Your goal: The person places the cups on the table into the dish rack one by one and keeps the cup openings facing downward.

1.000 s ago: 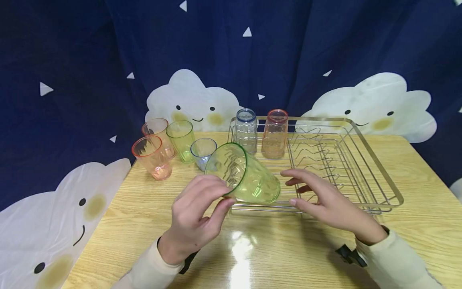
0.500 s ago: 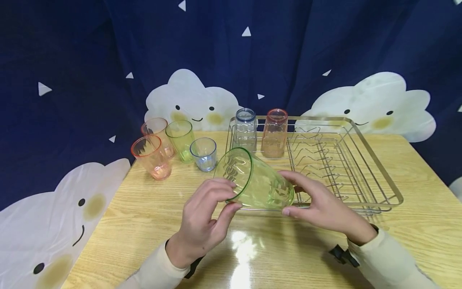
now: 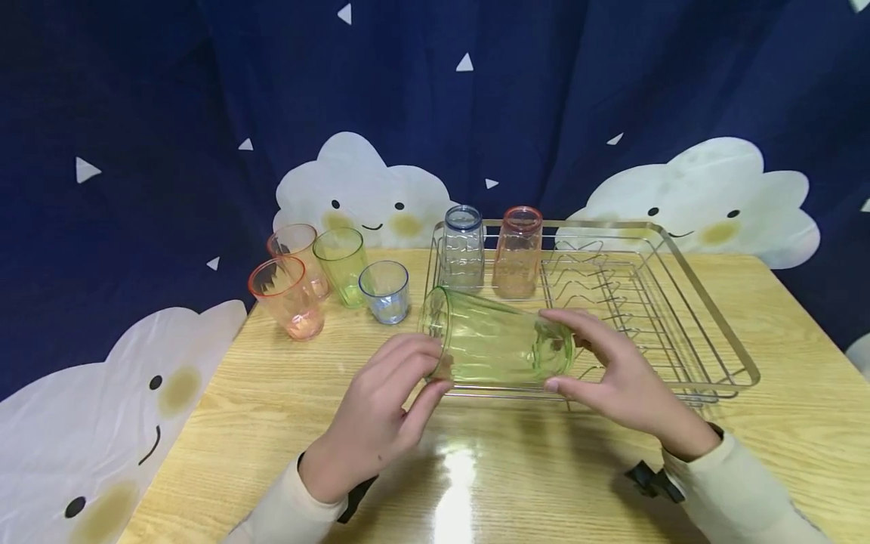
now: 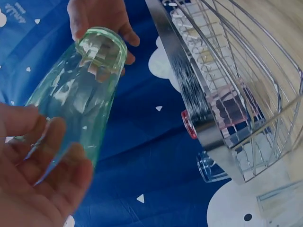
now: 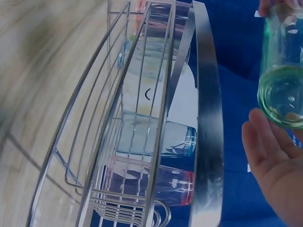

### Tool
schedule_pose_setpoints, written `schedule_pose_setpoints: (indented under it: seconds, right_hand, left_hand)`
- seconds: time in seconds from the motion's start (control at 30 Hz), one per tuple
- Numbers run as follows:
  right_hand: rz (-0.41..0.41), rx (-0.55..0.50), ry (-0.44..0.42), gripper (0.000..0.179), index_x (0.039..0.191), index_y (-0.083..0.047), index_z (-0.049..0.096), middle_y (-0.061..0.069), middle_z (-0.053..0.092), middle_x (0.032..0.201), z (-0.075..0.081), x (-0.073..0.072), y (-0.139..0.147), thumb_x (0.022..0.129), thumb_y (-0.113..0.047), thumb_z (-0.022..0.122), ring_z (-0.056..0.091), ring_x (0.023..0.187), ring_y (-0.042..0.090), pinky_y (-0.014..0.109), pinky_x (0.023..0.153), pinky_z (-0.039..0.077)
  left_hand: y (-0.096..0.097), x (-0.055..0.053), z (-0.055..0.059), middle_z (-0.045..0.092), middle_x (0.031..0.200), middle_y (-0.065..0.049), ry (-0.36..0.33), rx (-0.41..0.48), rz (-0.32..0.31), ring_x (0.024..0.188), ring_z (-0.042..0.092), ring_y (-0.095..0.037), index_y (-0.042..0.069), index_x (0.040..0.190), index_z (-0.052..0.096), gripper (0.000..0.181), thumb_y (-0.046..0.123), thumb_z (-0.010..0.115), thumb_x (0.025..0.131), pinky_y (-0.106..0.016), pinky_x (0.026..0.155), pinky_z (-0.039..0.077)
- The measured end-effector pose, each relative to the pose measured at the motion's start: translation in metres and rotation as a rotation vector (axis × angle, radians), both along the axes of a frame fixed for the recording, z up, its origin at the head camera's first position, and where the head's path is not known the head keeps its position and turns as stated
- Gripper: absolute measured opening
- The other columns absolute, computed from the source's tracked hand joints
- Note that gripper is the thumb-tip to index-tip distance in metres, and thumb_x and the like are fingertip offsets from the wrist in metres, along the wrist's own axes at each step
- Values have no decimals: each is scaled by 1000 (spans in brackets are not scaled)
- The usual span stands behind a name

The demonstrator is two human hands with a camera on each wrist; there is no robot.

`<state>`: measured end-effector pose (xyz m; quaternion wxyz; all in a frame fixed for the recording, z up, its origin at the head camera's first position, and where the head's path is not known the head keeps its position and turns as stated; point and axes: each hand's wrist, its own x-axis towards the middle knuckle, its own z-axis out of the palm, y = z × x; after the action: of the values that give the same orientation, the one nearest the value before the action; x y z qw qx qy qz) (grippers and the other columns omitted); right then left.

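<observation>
Apparently a staged tabletop set: wood-grain table (image 3: 238,461), navy cloud-print curtain (image 3: 401,83) directly behind; room type unclear.

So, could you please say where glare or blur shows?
Head view: a bright glare patch on the table nearer the camera than the held green cup; left wrist view: highlights on that cup; right wrist view: the table looks soft, the rack rim shiny.

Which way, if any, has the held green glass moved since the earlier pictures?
Yes, to the right: in the head view, the held green glass has shifted rightward against the unmoved wire rack.
</observation>
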<state>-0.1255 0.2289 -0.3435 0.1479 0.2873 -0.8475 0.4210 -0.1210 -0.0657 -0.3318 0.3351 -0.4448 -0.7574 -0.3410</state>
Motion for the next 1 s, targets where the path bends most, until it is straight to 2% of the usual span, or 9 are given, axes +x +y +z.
schedule_pose_setpoints:
  seconds: [0.1, 0.23, 0.37, 0.47, 0.53, 0.7, 0.83, 1.0]
  right_hand:
    - [7, -33, 17, 84, 143, -8, 50, 8, 56, 139, 1, 0, 1, 67, 7, 83, 48, 130, -4, 9, 110, 36]
    - [16, -62, 21, 86, 142, -4, 49, -4, 53, 140, 2, -1, 3, 65, 11, 83, 49, 128, -2, 10, 110, 37]
    - [22, -100, -18, 85, 140, 0, 49, -11, 52, 137, 7, 0, 0, 63, 15, 83, 50, 126, 1, 11, 109, 40]
    - [25, -115, -22, 85, 139, 2, 50, -8, 52, 136, 9, 0, -1, 62, 16, 83, 50, 126, 3, 12, 109, 41]
    - [35, -113, 5, 85, 139, 2, 50, -6, 53, 136, 9, 0, -1, 61, 16, 83, 51, 124, 4, 11, 105, 43]
    - [81, -138, 75, 86, 137, 6, 51, 0, 53, 136, 9, -2, -1, 58, 20, 81, 52, 121, 7, 9, 97, 47]
    - [119, -177, 109, 85, 135, 10, 51, 6, 53, 135, 11, -3, -1, 56, 24, 79, 52, 123, 11, 10, 100, 47]
    - [133, -193, 107, 85, 135, 10, 51, 6, 53, 136, 12, -4, -1, 56, 25, 78, 52, 126, 12, 13, 103, 46]
  left_hand:
    - [-2, -2, -1, 69, 99, -4, -2, -49, 43, 101, 64, -19, 7, 89, 65, 5, 11, 67, 91, -28, 97, 52]
    - [-3, -4, -2, 70, 99, -2, -11, -95, 79, 100, 63, -18, 9, 88, 67, 6, 9, 72, 85, -28, 95, 53]
    - [-4, -4, -4, 70, 99, 0, -44, -123, 112, 101, 63, -17, 9, 87, 69, 6, 10, 74, 84, -29, 95, 53]
    - [-4, -5, -5, 70, 99, 0, -81, -147, 146, 103, 63, -17, 11, 88, 69, 5, 13, 73, 85, -30, 96, 52]
    - [-5, -5, -6, 70, 98, 1, -103, -161, 168, 104, 62, -16, 12, 88, 69, 6, 15, 73, 86, -30, 95, 51]
    - [-6, -5, -9, 70, 95, 0, -103, -171, 198, 102, 62, -18, 13, 81, 66, 11, 19, 74, 85, -32, 93, 50]
    - [-8, -6, -11, 70, 94, -1, -120, -170, 206, 101, 63, -19, 11, 81, 66, 11, 19, 73, 85, -33, 95, 51]
    - [-11, -6, -13, 72, 94, -2, -146, -159, 207, 102, 64, -19, 11, 84, 68, 10, 19, 72, 86, -34, 95, 51]
